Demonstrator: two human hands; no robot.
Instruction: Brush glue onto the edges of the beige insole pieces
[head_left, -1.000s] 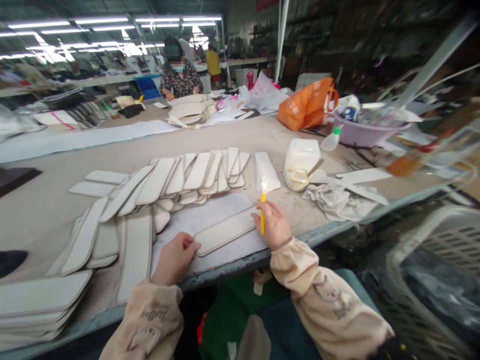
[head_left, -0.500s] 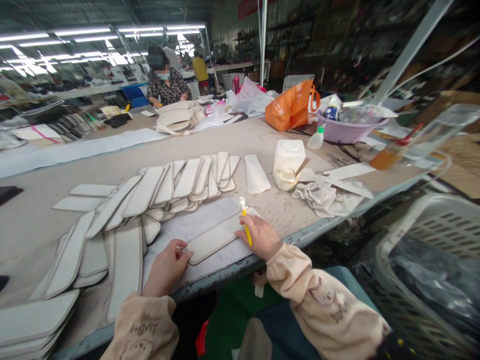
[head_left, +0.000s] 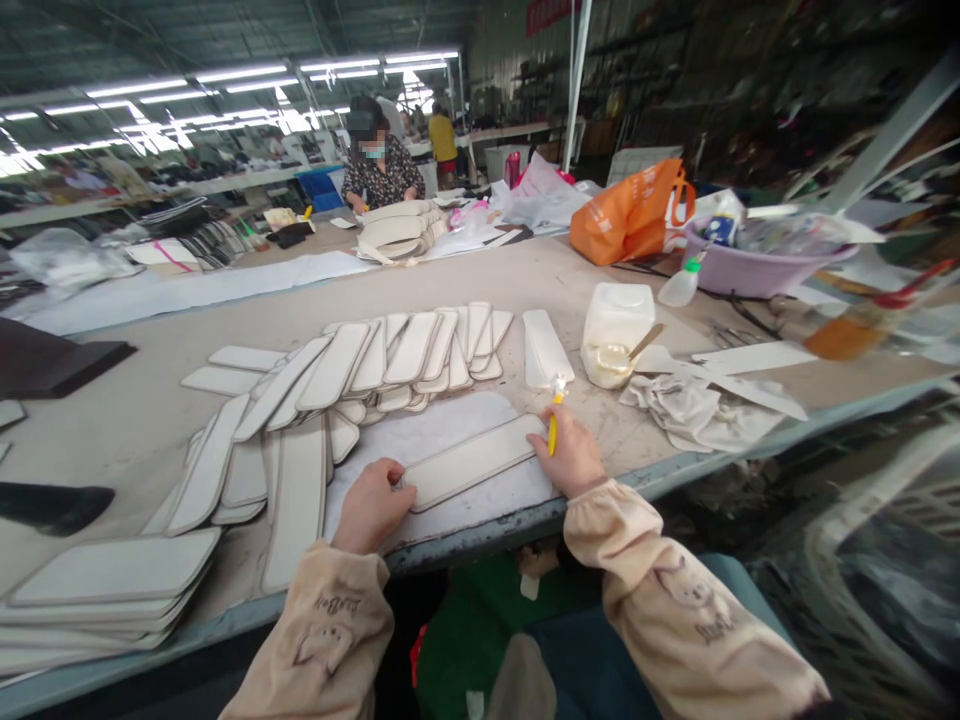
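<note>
On a pale sheet at the table's near edge lies a long off-white panel (head_left: 472,465) with rounded corners and a darker rim. My left hand (head_left: 375,503) pinches its left end between thumb and fingers. At the other end, my right hand (head_left: 571,450) grips a yellow-handled brush (head_left: 553,430) upright, its tip coated white. The right thumb rests at the panel's right end. Beyond it are a small stack of white strips (head_left: 546,345) and a cut-open white plastic jug (head_left: 619,325) with whitish paste and a stick inside.
Overlapping rows of similar panels (head_left: 337,365) spread across the left and middle. Crumpled cloth (head_left: 697,410) lies right, below a lilac basin (head_left: 765,265) and orange bag (head_left: 630,210). A plastic crate (head_left: 825,530) stands beside the table. Another person (head_left: 382,170) works opposite.
The view has swung left, shifting the scene rightward. My right hand has moved along the panel to its right end, still gripping the brush. My left hand keeps its pinch.
</note>
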